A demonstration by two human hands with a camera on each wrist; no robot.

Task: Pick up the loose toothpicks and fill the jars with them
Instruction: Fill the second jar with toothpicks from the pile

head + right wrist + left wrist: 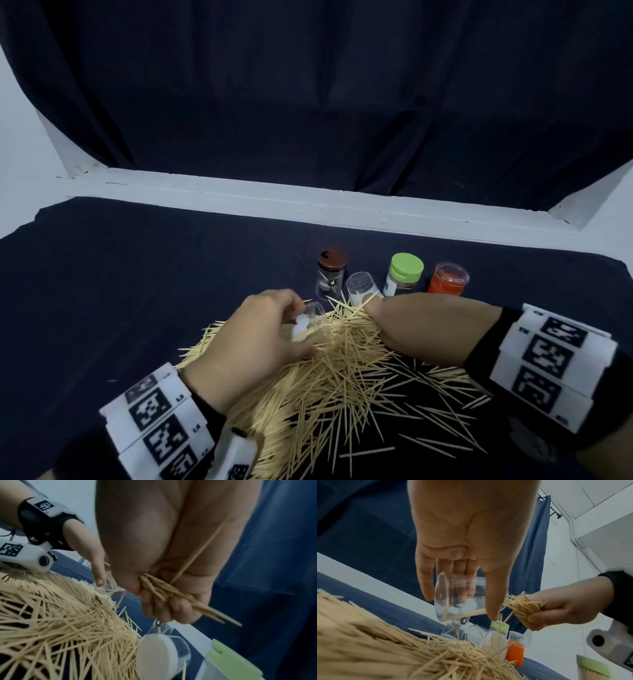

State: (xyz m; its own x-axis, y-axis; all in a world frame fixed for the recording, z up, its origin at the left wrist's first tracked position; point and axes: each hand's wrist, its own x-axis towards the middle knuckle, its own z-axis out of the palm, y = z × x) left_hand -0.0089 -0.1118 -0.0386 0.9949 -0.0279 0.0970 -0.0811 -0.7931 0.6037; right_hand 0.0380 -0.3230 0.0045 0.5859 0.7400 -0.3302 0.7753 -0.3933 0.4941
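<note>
My left hand [274,325] holds a small clear jar [462,596] between thumb and fingers, tipped on its side above the pile, its mouth turned toward my right hand. A few toothpicks lie inside it. My right hand [387,318] grips a bundle of toothpicks [523,605], whose tips reach the jar's mouth. The same bundle [171,596] sticks out past my curled fingers in the right wrist view. A large loose toothpick pile [342,387] covers the dark cloth under both hands.
Behind the pile stand a brown-lidded jar [331,274], a green-lidded jar [405,274] and an orange jar [448,279]. A clear jar with a white lid [363,287] lies tilted between them. A white ledge [308,202] and dark curtain bound the far side.
</note>
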